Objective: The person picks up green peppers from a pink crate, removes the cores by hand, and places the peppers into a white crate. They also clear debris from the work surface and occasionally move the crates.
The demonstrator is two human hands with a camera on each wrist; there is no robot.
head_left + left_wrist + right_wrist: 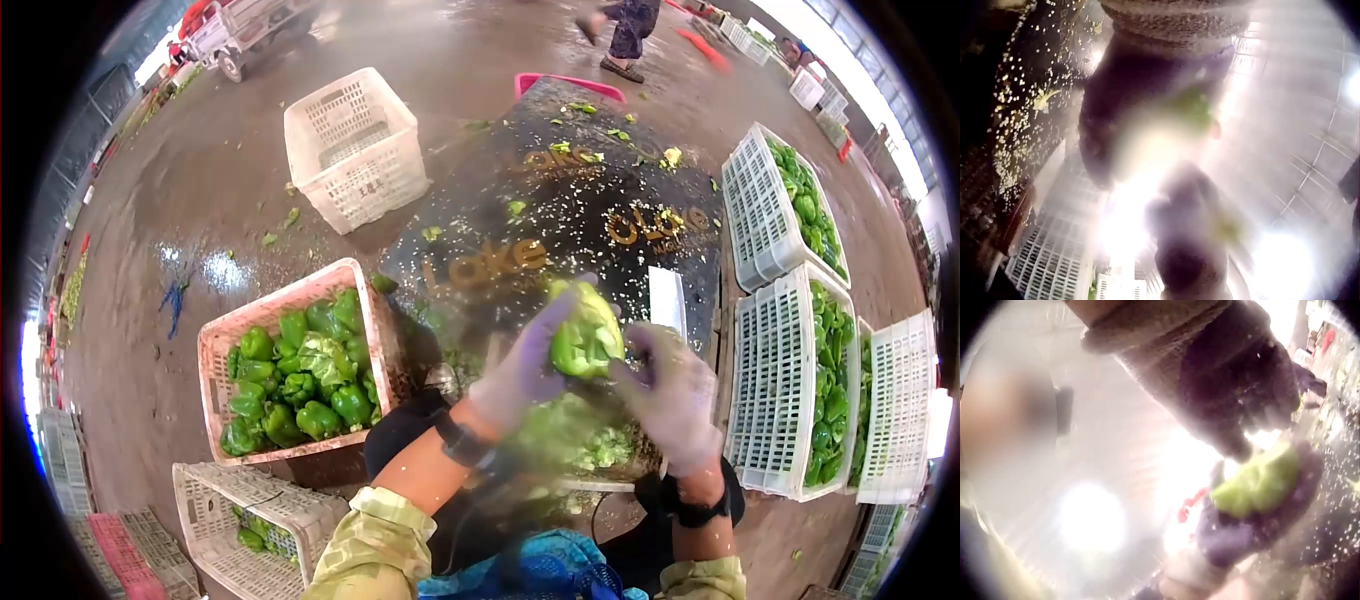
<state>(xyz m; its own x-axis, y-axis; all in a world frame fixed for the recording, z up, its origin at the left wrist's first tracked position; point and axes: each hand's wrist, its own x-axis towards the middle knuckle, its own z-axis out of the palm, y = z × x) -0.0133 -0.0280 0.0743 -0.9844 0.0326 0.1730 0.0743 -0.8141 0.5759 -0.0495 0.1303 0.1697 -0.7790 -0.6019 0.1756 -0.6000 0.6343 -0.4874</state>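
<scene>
My gloved left hand (525,365) grips a green bell pepper (587,335) above the near part of the dark table. Its pale, ribbed inside shows in the right wrist view, where the cut bell pepper (1257,484) lies in the left palm. Just right of it is my gloved right hand (675,390), thumb and fingers loosely bent with a gap between them, fingertips close to the pepper. From the left wrist, glare and blur hide most of both hands. Pale green scraps (600,450) are heaped below the hands.
White seeds and scraps litter the black table cover (470,225). A flat white piece (667,300) lies on it. Left stands a crate of whole peppers (205,370); white crates (770,390) holding green pieces line the right. An empty-looking crate (365,190) and a walking person (630,35) are beyond.
</scene>
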